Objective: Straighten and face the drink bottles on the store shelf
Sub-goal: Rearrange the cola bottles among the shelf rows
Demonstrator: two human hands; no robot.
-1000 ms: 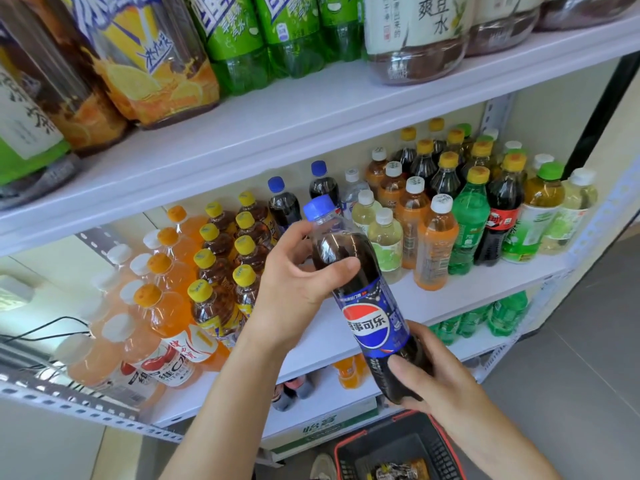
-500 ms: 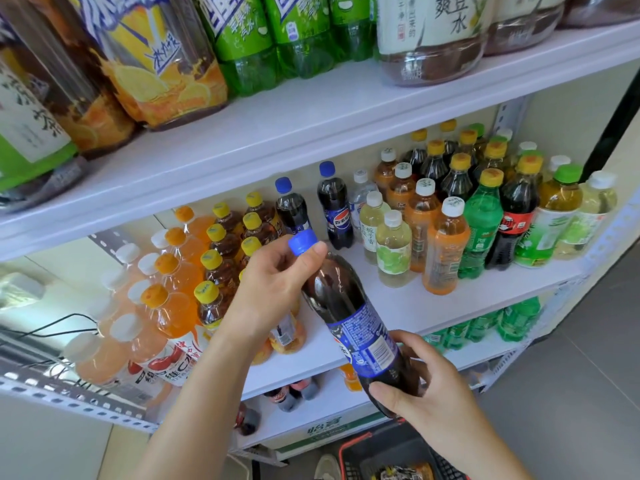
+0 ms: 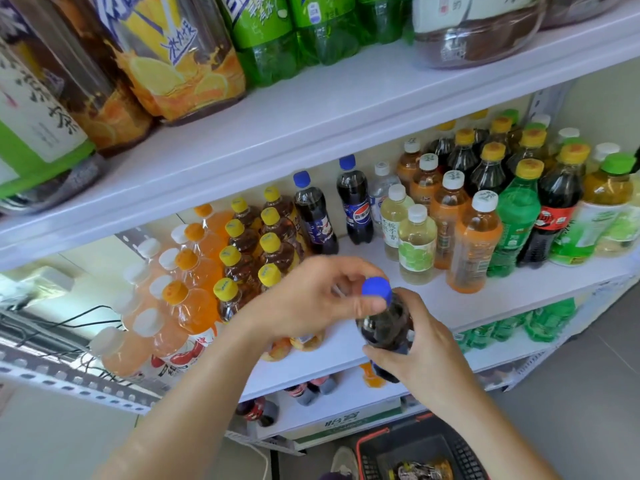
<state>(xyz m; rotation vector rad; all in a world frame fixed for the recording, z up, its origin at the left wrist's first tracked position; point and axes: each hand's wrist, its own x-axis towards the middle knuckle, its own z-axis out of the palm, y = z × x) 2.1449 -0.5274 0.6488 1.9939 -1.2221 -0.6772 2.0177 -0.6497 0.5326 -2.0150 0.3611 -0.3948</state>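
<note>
White metal shelving fills the view, with large bottles (image 3: 180,60) of orange, green and brown drink on the upper board and small bottles standing in rows on the middle shelf (image 3: 460,306). In front of that shelf's front edge a person holds a cola bottle (image 3: 384,329) with both hands. It is seen almost from above, its blue cap (image 3: 376,291) pointing up toward the camera and its base showing below the shelf edge. The left hand (image 3: 311,299) has its fingers curled in at the neck and pinches the bottle just under the cap. The right hand (image 3: 427,348) wraps round the lower body from the right side and covers most of the label. The bottle hangs before a bare strip of shelf. To the left of this strip stand yellow-capped tea bottles (image 3: 242,251) and, further left, leaning orange drink bottles (image 3: 194,271). To its right stand pale white-capped bottles (image 3: 415,244), amber ones (image 3: 474,237) and a green bottle (image 3: 516,216). At the back of the strip two more cola bottles (image 3: 353,206) stand upright, apart from each other, and the right one shows its logo to the front. Below, a cardboard box (image 3: 346,419) sits on a lower shelf, and a red basket (image 3: 367,445) stands on the floor by the person's feet.
</note>
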